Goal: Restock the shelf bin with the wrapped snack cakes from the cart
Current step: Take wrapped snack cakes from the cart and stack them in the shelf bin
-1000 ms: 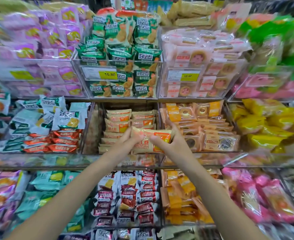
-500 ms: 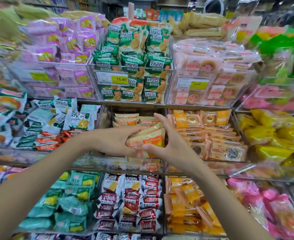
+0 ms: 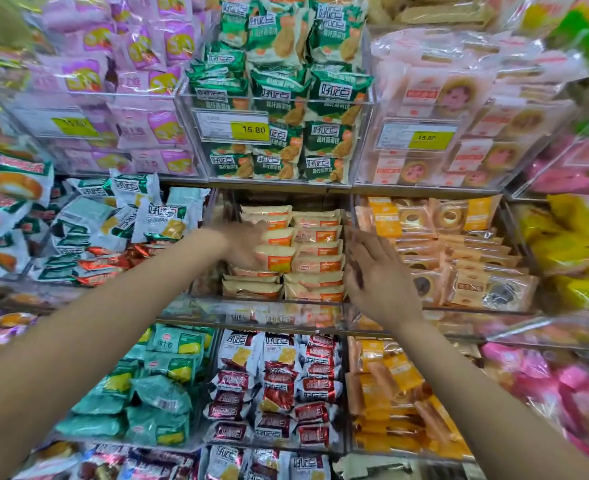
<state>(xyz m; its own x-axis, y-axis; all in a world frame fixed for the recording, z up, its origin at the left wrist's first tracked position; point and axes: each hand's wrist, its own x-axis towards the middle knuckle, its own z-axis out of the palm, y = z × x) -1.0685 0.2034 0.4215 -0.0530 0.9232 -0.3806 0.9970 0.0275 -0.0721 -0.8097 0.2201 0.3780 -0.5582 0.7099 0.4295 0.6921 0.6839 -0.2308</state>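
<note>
Beige and orange wrapped snack cakes [image 3: 315, 258] lie stacked in two columns in the clear shelf bin [image 3: 268, 311] at the middle of the centre shelf. My left hand [image 3: 242, 245], blurred by motion, is inside the bin on its left side and grips the left ends of a few snack cakes [image 3: 275, 258] atop the left column. Just outside the bin's right front corner, my right hand [image 3: 376, 277] hovers with its fingers spread and holds nothing. The cart is out of view.
Clear bins of other wrapped snacks crowd every side: green packs [image 3: 279, 109] above with a 15.80 price tag [image 3: 249, 129], orange ring cakes [image 3: 459, 251] to the right, white and green packs [image 3: 119, 223] to the left, red packs [image 3: 275, 386] below.
Both hands held the stack of cakes in front of the bin. Now the left hand has carried it into the bin's left side, and the right hand has let go and drawn back right.
</note>
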